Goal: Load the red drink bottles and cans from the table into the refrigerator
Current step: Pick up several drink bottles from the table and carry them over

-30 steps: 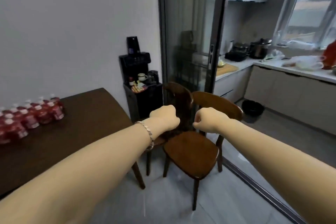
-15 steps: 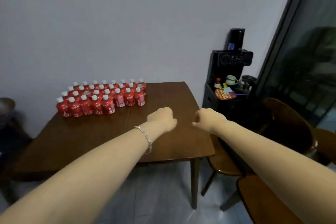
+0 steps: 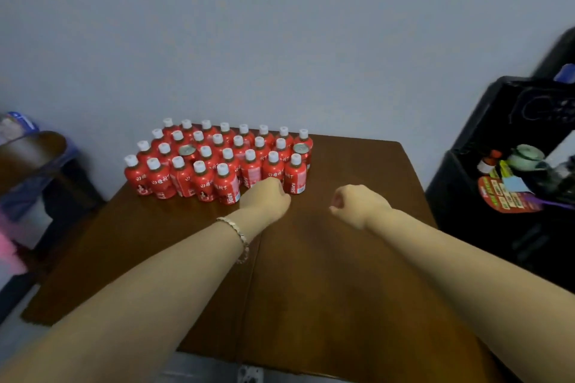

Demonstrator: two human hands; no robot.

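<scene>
Several red drink bottles (image 3: 227, 183) with white caps stand packed in rows at the far left of the dark wooden table (image 3: 326, 274), against the wall. Two red cans with silver tops sit among them, one can (image 3: 187, 151) in the middle and another can (image 3: 301, 149) at the right end. My left hand (image 3: 264, 199) is a closed fist just in front of the nearest bottles, holding nothing. My right hand (image 3: 357, 204) is also a closed fist, over bare table to the right of the bottles. No refrigerator is in view.
A black cabinet (image 3: 510, 196) with a teapot, small bottles and a red leaflet stands right of the table. A chair back (image 3: 31, 149) and a plastic bag are at the left. The grey wall is close behind the bottles.
The view has swung left from the kitchen doorway and chairs onto the table, and moved closer. The bottles now lie right in front of my fists, which stay closed.
</scene>
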